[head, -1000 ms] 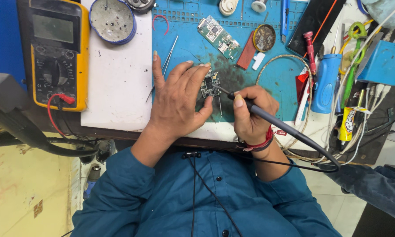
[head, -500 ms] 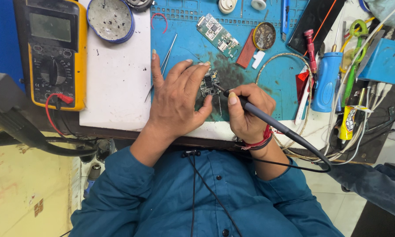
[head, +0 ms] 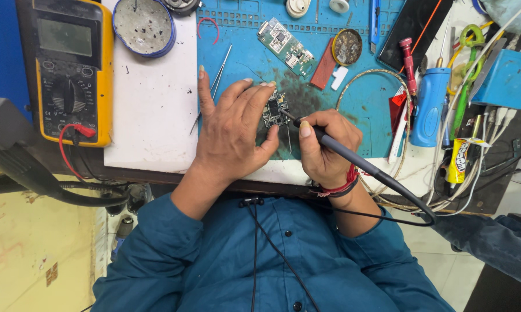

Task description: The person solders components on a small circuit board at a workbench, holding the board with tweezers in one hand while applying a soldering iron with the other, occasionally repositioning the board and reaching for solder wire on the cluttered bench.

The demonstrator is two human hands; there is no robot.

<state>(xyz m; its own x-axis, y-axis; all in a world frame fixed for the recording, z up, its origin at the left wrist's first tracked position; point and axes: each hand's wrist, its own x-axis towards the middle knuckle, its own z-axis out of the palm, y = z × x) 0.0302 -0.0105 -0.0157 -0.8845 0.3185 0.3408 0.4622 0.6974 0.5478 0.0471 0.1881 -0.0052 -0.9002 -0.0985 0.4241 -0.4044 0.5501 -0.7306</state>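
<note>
A small dark circuit board (head: 274, 110) lies on the blue work mat (head: 364, 98). My left hand (head: 231, 130) rests flat on the mat, its fingertips pressing on the board's left side. My right hand (head: 324, 147) grips a black soldering iron (head: 353, 162) like a pen, and the tip touches the board's right edge. The iron's black cable trails off to the right past my wrist, which wears a red thread band.
A yellow multimeter (head: 69, 69) with a red lead sits far left, beside a round blue tin (head: 145, 26). Tweezers (head: 214, 84), a green circuit board (head: 286, 46), a round flux tin (head: 347, 47), a blue cylindrical tool (head: 429, 107) and tangled wires crowd the bench's right side.
The soldering iron tip has crept slightly left onto the board. My left hand stays pressed on the board.
</note>
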